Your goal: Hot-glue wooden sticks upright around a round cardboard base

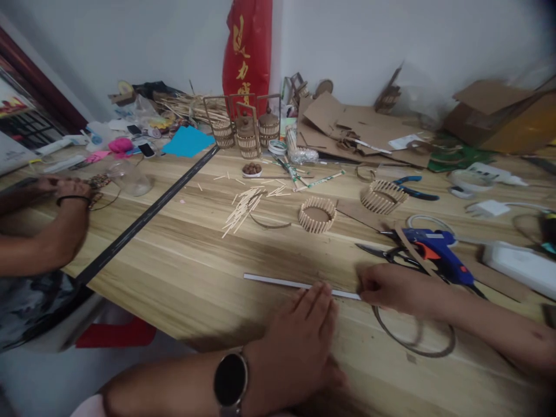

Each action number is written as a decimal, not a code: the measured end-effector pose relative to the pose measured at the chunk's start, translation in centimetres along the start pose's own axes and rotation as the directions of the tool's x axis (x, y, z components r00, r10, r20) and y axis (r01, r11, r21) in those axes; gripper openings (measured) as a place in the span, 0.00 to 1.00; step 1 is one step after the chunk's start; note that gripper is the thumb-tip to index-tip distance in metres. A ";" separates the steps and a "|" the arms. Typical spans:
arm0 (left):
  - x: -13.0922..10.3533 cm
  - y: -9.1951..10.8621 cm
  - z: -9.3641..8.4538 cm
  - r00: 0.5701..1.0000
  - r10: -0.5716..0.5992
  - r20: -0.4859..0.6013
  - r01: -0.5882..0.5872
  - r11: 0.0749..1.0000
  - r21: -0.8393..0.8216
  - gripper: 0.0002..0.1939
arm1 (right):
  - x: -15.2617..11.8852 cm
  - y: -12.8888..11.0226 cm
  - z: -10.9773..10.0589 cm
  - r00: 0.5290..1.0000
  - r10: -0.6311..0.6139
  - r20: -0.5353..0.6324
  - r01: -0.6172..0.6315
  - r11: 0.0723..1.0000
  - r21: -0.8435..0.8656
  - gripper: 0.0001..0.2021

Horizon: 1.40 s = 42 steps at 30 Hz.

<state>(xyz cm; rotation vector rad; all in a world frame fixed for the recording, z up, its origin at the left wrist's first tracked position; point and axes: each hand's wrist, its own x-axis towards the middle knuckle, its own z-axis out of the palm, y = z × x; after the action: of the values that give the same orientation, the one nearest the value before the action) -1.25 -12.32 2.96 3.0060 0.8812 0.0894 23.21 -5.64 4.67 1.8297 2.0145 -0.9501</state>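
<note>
My left hand (pixel 299 339), with a watch on its wrist, lies with fingers stretched out across a narrow white strip (pixel 273 281) flat on the table. At the strip's right end my right hand (pixel 391 286) is closed in a pinch; its fingertips partly hide what they grip. From below that hand a thin brown strip (pixel 434 353) curls out in a loop; whether it joins the white one is hidden. Scissors (pixel 373 251) and a blue glue gun (pixel 438 249) lie just beyond my right hand.
Two rings of short sticks (pixel 317 215) stand past my hands, near a pile of loose sticks (pixel 243 211). Small lidded baskets (pixel 248 139) stand farther back. Pliers (pixel 417 188) and a white power strip (pixel 521 266) are at right. Another person's hands (pixel 72 188) work at left.
</note>
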 end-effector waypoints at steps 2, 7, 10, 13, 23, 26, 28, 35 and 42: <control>1.1 0.5 -0.2 0.998 0.066 0.004 -0.066 0.998 -0.015 0.46 | 0.0 -0.2 -0.1 1.000 -0.008 0.001 0.008 1.000 0.003 0.07; 3.7 1.5 0.7 0.987 0.145 -0.073 -0.148 0.988 -0.041 0.47 | -0.1 0.0 -0.1 0.999 -0.021 0.029 0.020 0.999 0.035 0.07; 4.0 1.5 1.4 0.989 0.130 -0.066 -0.134 0.989 -0.060 0.47 | -0.2 0.4 0.1 0.999 -0.020 0.034 0.018 0.998 0.068 0.06; 3.2 1.0 1.6 0.993 0.116 -0.038 -0.119 0.990 -0.078 0.47 | -0.2 0.6 0.3 0.999 -0.021 0.046 0.016 0.995 0.095 0.06; -2.9 -1.4 1.6 0.969 -0.218 0.119 0.221 0.975 -0.013 0.52 | -0.6 0.1 0.0 0.993 0.018 0.115 -0.044 0.972 0.230 0.06; -2.9 -1.3 1.4 0.943 -0.320 0.090 0.316 0.947 0.055 0.54 | -0.5 0.1 0.0 0.992 0.002 0.125 -0.034 0.968 0.250 0.07; -2.2 -0.8 0.9 0.965 -0.260 0.034 0.257 0.964 0.068 0.51 | -0.5 0.0 0.0 0.991 -0.008 0.137 -0.030 0.961 0.273 0.07; 1.7 1.1 0.2 0.998 0.056 0.039 -0.054 0.998 -0.038 0.45 | -0.5 -0.8 0.6 0.992 -0.036 0.121 0.002 0.962 0.273 0.07; 2.2 1.6 1.6 0.998 0.068 0.016 -0.067 0.997 -0.031 0.45 | -1.6 -0.6 0.0 0.991 0.009 0.133 -0.059 0.925 0.375 0.09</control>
<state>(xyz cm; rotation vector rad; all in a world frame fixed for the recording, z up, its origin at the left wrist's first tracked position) 1.55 -12.43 1.50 3.0039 0.7695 0.0764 22.86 -6.90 5.76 1.9186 1.8098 -1.4929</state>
